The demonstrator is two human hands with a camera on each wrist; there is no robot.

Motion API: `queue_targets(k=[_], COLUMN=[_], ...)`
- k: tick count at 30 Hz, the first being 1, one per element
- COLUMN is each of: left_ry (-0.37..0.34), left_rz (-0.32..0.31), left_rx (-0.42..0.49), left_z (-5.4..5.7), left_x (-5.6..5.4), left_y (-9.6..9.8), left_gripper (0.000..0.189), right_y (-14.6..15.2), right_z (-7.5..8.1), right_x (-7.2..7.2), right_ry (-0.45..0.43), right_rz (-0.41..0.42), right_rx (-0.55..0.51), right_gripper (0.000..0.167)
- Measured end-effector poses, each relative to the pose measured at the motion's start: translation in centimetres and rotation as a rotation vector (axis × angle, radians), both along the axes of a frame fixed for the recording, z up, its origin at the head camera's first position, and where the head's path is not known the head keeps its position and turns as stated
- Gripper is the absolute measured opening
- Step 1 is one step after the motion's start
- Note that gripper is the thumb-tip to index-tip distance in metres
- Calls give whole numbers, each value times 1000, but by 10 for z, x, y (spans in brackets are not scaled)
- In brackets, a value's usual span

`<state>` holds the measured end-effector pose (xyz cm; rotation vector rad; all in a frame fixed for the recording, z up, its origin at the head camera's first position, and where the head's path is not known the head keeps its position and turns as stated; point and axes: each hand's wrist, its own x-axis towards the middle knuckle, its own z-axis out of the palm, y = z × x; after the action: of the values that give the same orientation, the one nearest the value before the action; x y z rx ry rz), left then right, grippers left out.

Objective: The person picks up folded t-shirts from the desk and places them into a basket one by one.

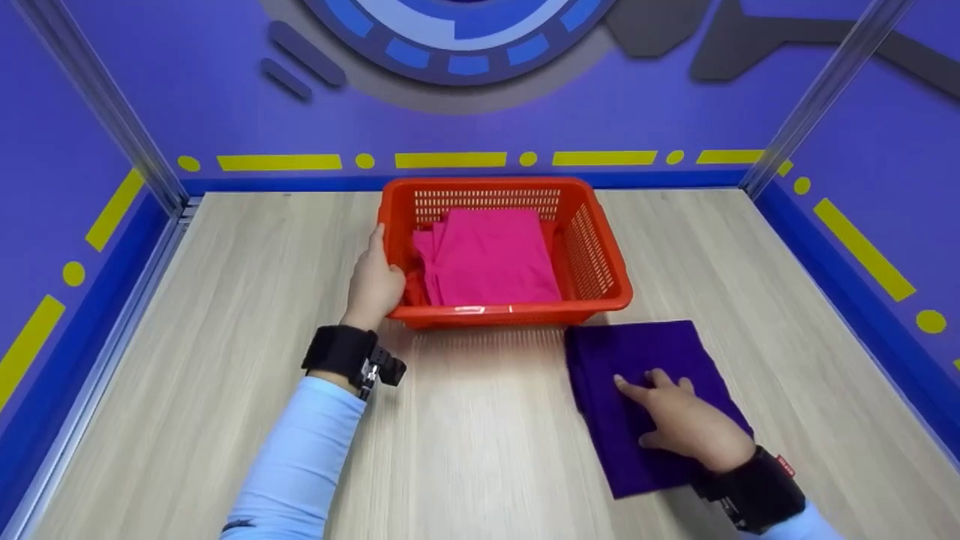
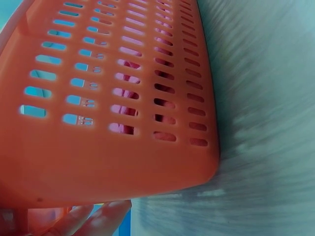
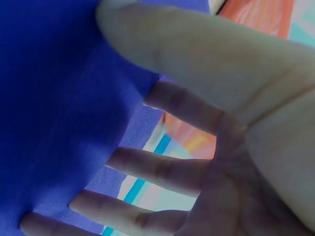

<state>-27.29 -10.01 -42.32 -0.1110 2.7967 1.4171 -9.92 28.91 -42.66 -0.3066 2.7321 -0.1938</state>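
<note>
A red plastic basket [image 1: 615, 289] with slotted walls stands at the back middle of the table. Folded pink cloth [image 1: 495, 255] lies inside it. My left hand [image 1: 375, 283] grips the basket's left rim, and in the left wrist view its fingertips [image 2: 106, 216] show by the basket's corner. Front right of the basket lies a folded purple cloth [image 1: 622, 442], its layers showing along the left edge. My right hand [image 1: 694, 424] rests on this cloth with fingers spread. In the right wrist view the fingertips touch the purple fabric [image 3: 59, 113].
The pale wood-grain table [image 1: 465, 450] is bounded by blue panels [image 1: 225, 97] at the back and sides. Metal posts [image 1: 825, 90] stand at the back corners. Some red material [image 1: 414, 289] lies beside the pink cloth in the basket.
</note>
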Motion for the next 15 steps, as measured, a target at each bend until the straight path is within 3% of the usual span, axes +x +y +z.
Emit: queue_targets(k=[15], left_ry=[4], left_rz=[-6], left_rx=[-4], left_z=[2], left_x=[2], left_y=[0], left_gripper=[74], right_y=[-56], right_z=[1], right_x=[5], right_ry=[18], right_rz=[68], right_rx=[-37], right_gripper=[79])
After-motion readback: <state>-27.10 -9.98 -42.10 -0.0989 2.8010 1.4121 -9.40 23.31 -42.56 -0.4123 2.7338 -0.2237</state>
